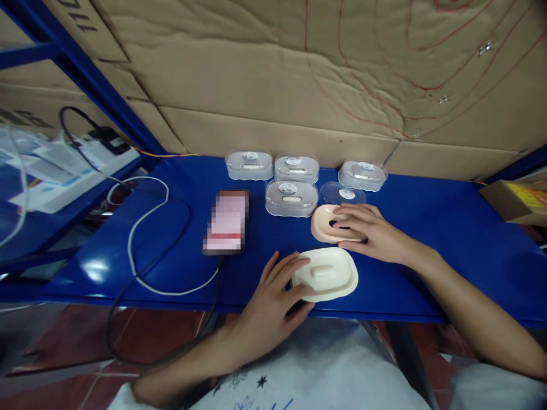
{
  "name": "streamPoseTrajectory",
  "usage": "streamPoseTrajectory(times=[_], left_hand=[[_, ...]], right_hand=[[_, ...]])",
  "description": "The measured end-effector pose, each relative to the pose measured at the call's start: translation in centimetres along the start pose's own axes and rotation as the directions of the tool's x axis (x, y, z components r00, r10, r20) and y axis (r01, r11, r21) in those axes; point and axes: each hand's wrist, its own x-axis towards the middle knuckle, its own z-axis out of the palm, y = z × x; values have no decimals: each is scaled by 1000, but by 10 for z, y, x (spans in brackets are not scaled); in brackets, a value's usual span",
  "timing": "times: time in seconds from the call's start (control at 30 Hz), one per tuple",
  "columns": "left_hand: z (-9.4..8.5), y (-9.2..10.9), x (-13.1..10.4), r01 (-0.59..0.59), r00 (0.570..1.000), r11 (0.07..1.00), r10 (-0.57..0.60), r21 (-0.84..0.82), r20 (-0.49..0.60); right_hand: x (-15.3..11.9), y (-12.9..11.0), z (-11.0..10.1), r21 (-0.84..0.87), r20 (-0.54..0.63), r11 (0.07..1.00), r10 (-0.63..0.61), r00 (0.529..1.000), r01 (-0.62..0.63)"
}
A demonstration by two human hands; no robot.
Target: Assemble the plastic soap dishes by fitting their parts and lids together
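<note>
Near the table's front edge is a cream oval dish [342, 273] with a raised bar in its middle. My left hand [271, 302] grips the dish's left side, fingers over the rim and thumb at the near edge. Just beyond it sits a smaller peach oval piece [321, 225] with a dark opening. My right hand [378, 234] holds this piece from the right, its fingers across the top and covering part of it. Directly behind lies a clear plastic lid [333, 193] with a round sticker.
Several clear-lidded oval boxes, including a near one [291, 199] and a right one [362, 175], stand towards the cardboard wall [256, 74]. A phone [226, 222] lies left, its cable [171, 292] looping across the blue table [410, 210]. A power strip [72, 182] is far left, a cardboard box [508, 202] far right.
</note>
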Motion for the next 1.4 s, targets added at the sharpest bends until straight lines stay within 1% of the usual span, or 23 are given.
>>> streamPoseTrajectory(times=[0.07,0.17,0.23,0.33,0.43,0.47,0.53,0.57,0.6,0.63,0.67,0.73,0.8,0.87,0.9,1.0,1.03,1.07,1.13,1.2,1.27,1.33,1.4], left_hand=[[-2,0,0,-1,1000,999,1,-39,9],[-8,1,0,23,1000,991,-21,-133,18],[-11,0,0,53,999,978,-49,-203,21],[-15,0,-2,79,997,949,-82,-306,2],[-15,-1,-5,69,995,922,-90,-381,-39],[-15,-1,-6,63,995,915,-89,-398,-49],[-13,-1,-7,63,992,892,-107,-448,-73],[-12,-1,-7,72,986,863,-138,-501,-96],[-11,-1,-7,82,975,813,-184,-577,-121],[-10,-2,-6,87,962,740,-237,-667,-137],[-9,-2,-5,93,948,648,-290,-756,-131],[-8,-4,-2,127,931,451,-361,-884,-51],[-7,-5,0,194,918,311,-391,-930,60],[-7,-6,1,242,881,220,-457,-945,119],[-7,-6,2,246,851,182,-510,-952,122],[-9,-6,6,208,731,80,-675,-975,101],[-10,-7,8,190,698,53,-709,-980,97],[-11,-7,9,173,675,31,-732,-984,96],[-12,-8,12,145,652,0,-752,-989,96],[-12,-8,14,126,643,-21,-760,-992,98],[-12,-8,14,117,629,-37,-771,-992,103],[-12,-7,14,110,606,-57,-788,-992,112],[-12,-6,14,98,581,-80,-805,-992,123]], right_hand=[[1,-1,-1,1,10,1000,5,1000,-5],[2,-8,-6,-2,-13,1000,1,1000,-2],[2,-20,-11,25,-19,999,-34,999,34],[0,-43,-17,139,51,983,-131,990,122],[-2,-62,-13,219,124,963,-187,975,157],[-2,-66,-10,224,123,960,-197,973,166],[-3,-69,-2,217,83,956,-221,972,198],[-3,-70,2,208,54,954,-230,972,215],[-3,-70,5,190,25,955,-237,971,228],[-4,-71,6,165,0,957,-241,971,238],[-4,-72,8,135,-22,960,-245,969,246],[-4,-74,9,83,-48,962,-255,966,259],[-4,-76,10,69,-31,961,-265,964,267],[-3,-73,11,92,33,967,-243,969,239],[-2,-70,11,108,72,973,-214,974,206],[-1,-55,9,141,151,986,-113,982,92],[-1,-49,8,143,162,987,-90,983,67],[-1,-44,6,141,168,989,-75,983,51],[-1,-37,3,118,172,993,-45,984,25],[-1,-32,1,83,170,996,-26,985,12],[-2,-29,0,52,170,998,-33,985,24],[-2,-28,0,30,177,998,-58,982,54],[-2,-27,-1,-9,174,998,-57,983,59]])
